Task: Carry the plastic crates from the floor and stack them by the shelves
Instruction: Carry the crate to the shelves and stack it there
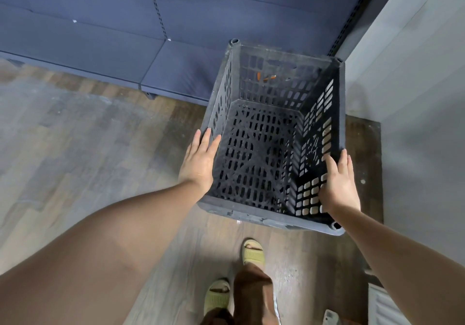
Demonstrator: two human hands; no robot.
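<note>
- Left hand (198, 159) flat against the outside of the left wall of the plastic crate (254, 217), fingers straight and pressing, nothing curled round the rim.
- Risk here: only palm pressure from the side, no hooked hold, so a slip down the wall likely if lifted this way.
- Crate standing upright and dark, tucked in the floor's far right corner, just in front of the blue shelves (100, 35) and beside the grey wall (415, 98); whether on the floor (75, 135) itself or atop another crate, cannot tell.
- Inside: nearly bare, slotted base showing; a few small orange scraps (266, 77) seen at the far wall, inside or behind the slots unclear.
- Right hand (338, 186) laid over the right rim, fingers straight, thumb towards the inside; flat contact, not a closed grip.
- Risk: crate tipping towards the sandalled feet (253, 251) if one hand presses harder.
</note>
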